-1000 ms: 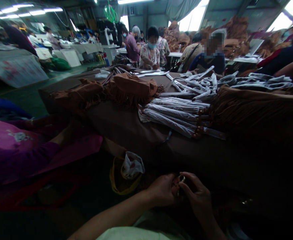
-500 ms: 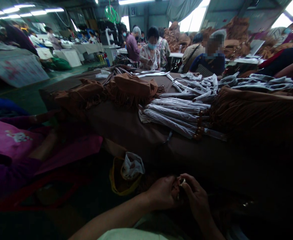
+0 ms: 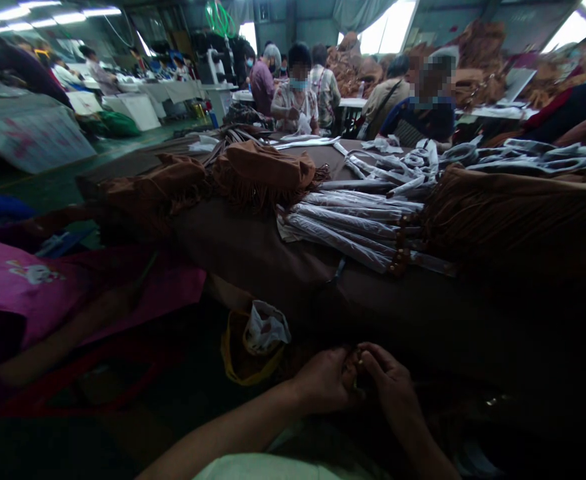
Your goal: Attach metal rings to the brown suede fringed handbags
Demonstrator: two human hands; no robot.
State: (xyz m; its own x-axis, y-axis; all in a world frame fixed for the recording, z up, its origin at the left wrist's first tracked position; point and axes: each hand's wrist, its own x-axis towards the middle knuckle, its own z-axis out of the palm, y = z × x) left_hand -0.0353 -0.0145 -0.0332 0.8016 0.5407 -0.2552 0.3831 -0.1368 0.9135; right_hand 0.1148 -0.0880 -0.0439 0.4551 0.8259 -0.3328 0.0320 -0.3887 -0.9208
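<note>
My left hand point(image 3: 323, 383) and my right hand point(image 3: 393, 390) meet low in the picture, below the table's near edge. Their fingertips pinch together on a small dark piece between them; I cannot make out what it is in the dim light. Both hands are closed in a pinch. A small glint of metal point(image 3: 489, 402) shows to the right of my right hand in the shadow.
A brown-covered table point(image 3: 253, 253) carries wrapped straps point(image 3: 347, 227), brown fringed bags point(image 3: 263, 173) and a fringed pile point(image 3: 517, 213). A yellow-rimmed bag with crumpled white plastic point(image 3: 265, 330) hangs below the edge. A person in pink point(image 3: 33, 287) sits at left. Several workers sit beyond.
My hands stay pinched together in nearly the same place; the small bright metal piece seen between the fingers earlier is now hidden. The arm of the person in pink has dropped lower.
</note>
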